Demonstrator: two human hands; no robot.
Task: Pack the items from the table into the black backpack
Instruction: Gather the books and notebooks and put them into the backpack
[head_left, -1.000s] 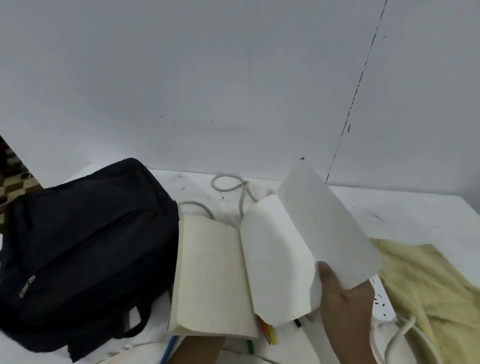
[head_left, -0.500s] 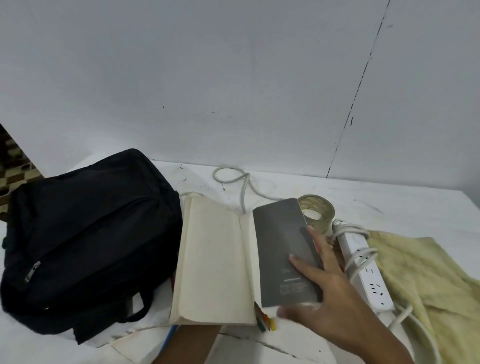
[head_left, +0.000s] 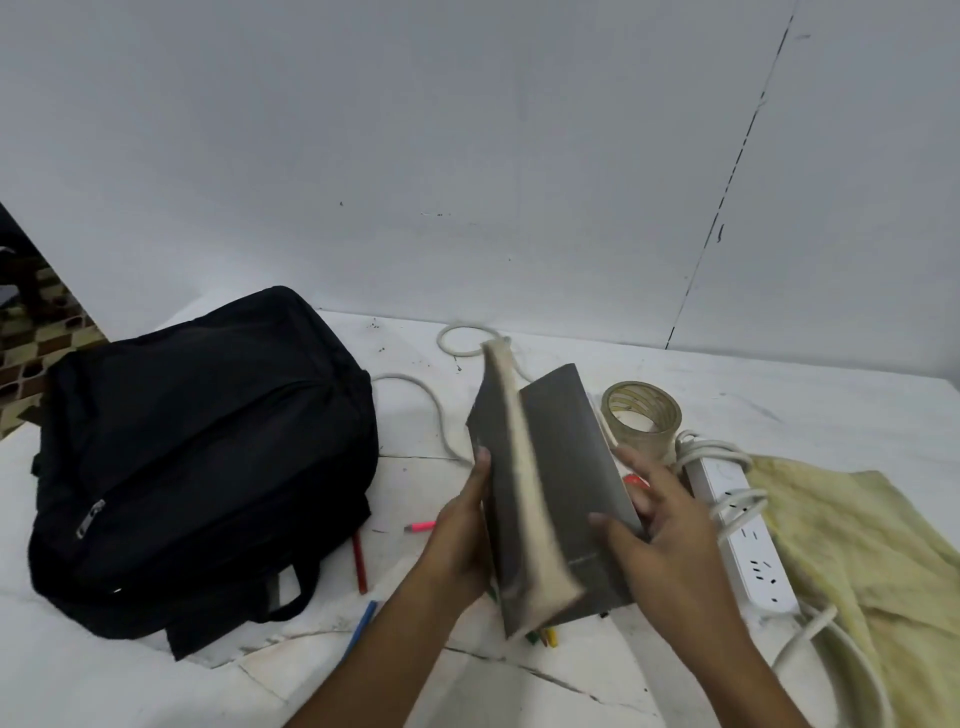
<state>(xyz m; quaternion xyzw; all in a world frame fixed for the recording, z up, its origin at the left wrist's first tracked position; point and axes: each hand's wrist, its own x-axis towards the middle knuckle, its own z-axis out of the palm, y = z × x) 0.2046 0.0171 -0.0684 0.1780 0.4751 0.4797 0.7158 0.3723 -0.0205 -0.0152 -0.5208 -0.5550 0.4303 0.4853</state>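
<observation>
- Both hands hold a grey-covered notebook (head_left: 550, 499) up off the bench (head_left: 649, 680), its cream page edges facing the camera and the covers not quite together.
- Left hand (head_left: 460, 530) grips the notebook's left cover, thumb lying up along its edge.
- Right hand (head_left: 657, 525) holds the right cover, thumb pressed on its face and fingers spread behind it.
- Black backpack (head_left: 197, 457) lies on the bench well to the left of the left hand, zipped pockets facing up.
- Between the backpack and the left hand lie a red pencil (head_left: 359, 564), a blue pencil (head_left: 359, 626) and a pink marker (head_left: 420, 527); more coloured pencils (head_left: 544, 636) peek out under the notebook.
- Just beyond the right hand stands a roll of clear tape (head_left: 641, 418).
- To the right of the right hand lies a white power strip (head_left: 748, 535) with its cable (head_left: 719, 457) wrapped round it, beside a yellow cloth (head_left: 862, 561).
</observation>
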